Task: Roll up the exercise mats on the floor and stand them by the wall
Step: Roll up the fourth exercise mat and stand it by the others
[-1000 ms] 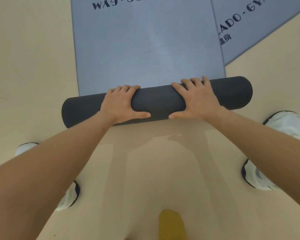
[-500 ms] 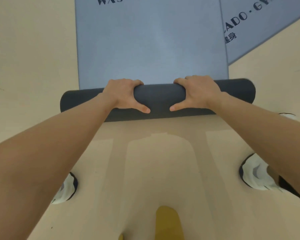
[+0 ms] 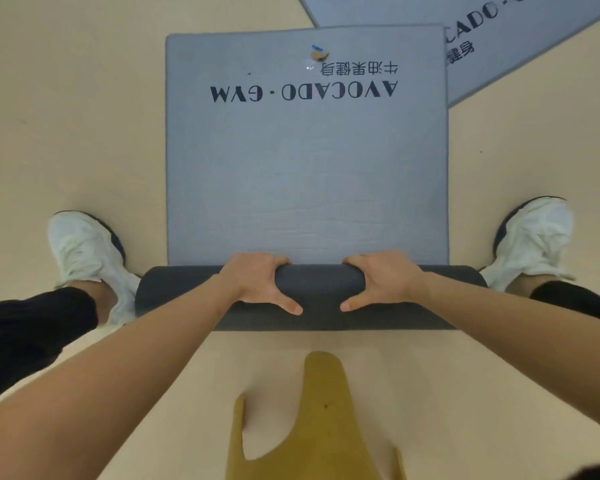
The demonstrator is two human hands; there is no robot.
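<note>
Mat: your grey-blue mat lies flat on the floor straight ahead of you, its far end the farthest point from you.
Roll: the near end is wound into a dark grey roll that lies crosswise on the floor between your feet, touching the flat part along its far side.
Left hand: your left hand sits on top of the roll, left of its middle.
Left fingers: your fingers curl over the far side of the roll, and the thumb stretches along the near side, so the hand grips the roll.
Right hand: your right hand sits on the roll just right of its middle, mirroring the left.
Right fingers: they curl over the far side too, thumb pointing at the other thumb, holding the roll.
Gap: the 2 thumbs are near each other but apart.
Lettering: "AVOCADO · GYM" reads upside down to you near the mat's far end.
Second mat: a second mat lies flat at the upper right, at an angle, and the first mat's far right corner overlaps it.
Shoes: your left shoe and right shoe, both white, stand on the floor either side of the mat, each near 1 end of the roll.
Cloth: an ochre cloth hangs into view at the bottom centre.
</note>
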